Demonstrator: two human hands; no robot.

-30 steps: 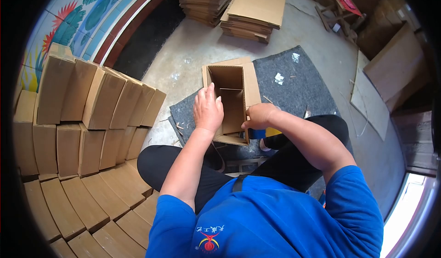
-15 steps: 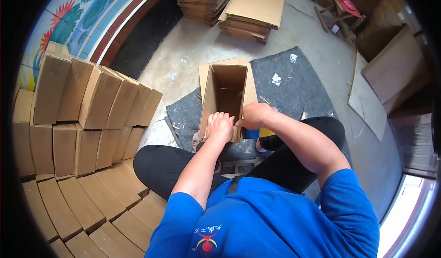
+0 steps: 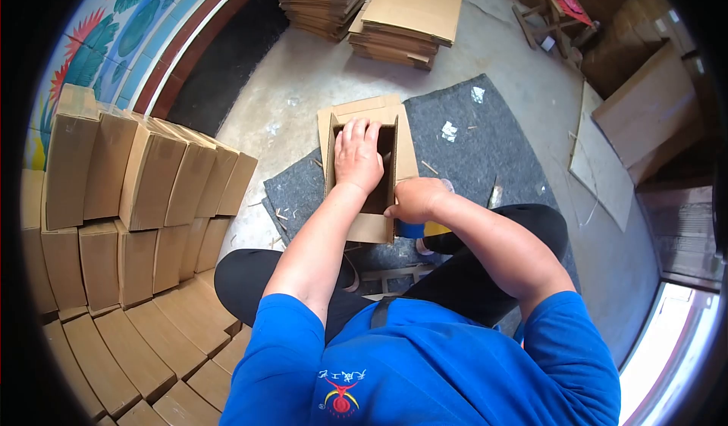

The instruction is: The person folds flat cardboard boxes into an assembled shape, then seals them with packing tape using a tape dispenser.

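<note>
An open-topped cardboard box [image 3: 371, 229] stands between my knees, its near side facing me. My left hand [image 3: 358, 157] reaches over its opening with fingers stretched out toward the far rim, hiding much of the inside. At the near right corner, my right hand [image 3: 417, 200] is closed on the box's side edge, thumb against the wall. Just below that hand shows a blue and yellow object [image 3: 413, 230], mostly covered. Flat cardboard [image 3: 406, 142] sticks out around the far and right sides of the box.
Closed cardboard boxes [image 3: 152, 176] are stacked in rows along my left. Flattened cardboard [image 3: 413, 9] lies piled ahead, beside a taller stack [image 3: 326, 1]. A dark mat [image 3: 470, 138] with scraps covers the floor under the box. Boards [image 3: 607, 161] and a wooden stool [image 3: 550, 28] are at right.
My left hand has moved away from me, from the box's near edge to over its opening near the far rim. My right hand remains at the near right corner. The view has shifted slightly.
</note>
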